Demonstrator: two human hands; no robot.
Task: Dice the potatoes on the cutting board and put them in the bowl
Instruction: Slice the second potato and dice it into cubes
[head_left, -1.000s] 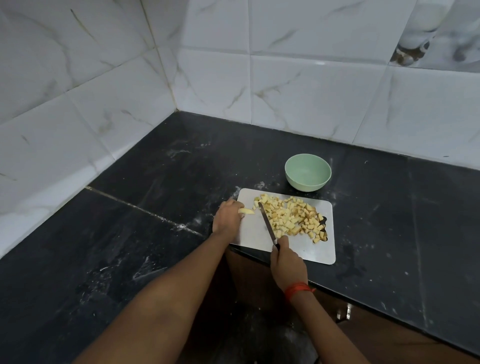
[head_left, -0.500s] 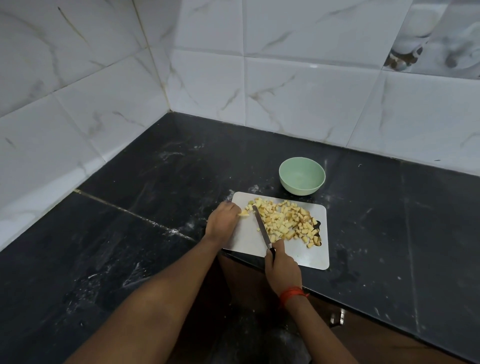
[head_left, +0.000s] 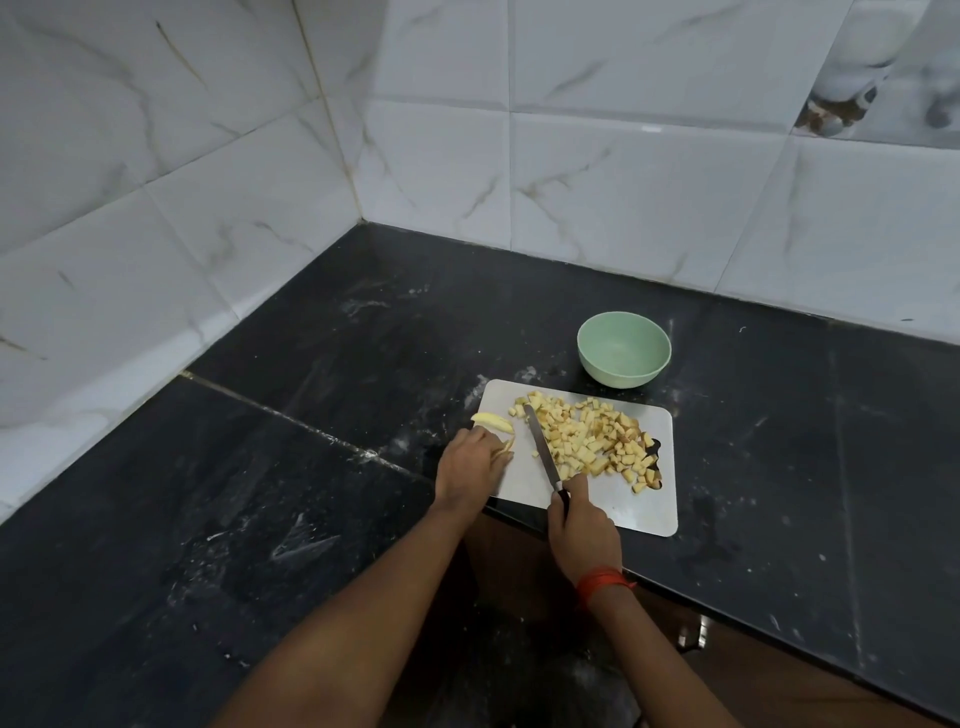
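Potatoes, already diced (head_left: 592, 441), lie heaped on the right half of the cutting board (head_left: 623, 512) at the table's (head_left: 311, 493) near edge, with the green bowl (head_left: 618, 376) just beyond. The right hand (head_left: 582, 525) grips the knife (head_left: 543, 449). The left hand (head_left: 470, 462), fingers curled, holds potato slices (head_left: 492, 422) at the board's left edge, farther from the blade than before. Its fingertips are hidden.

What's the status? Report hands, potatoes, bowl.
Left hand holds potato strips. Right hand grips knife. Diced pile on board, bowl empty. Nothing blocks bowl.
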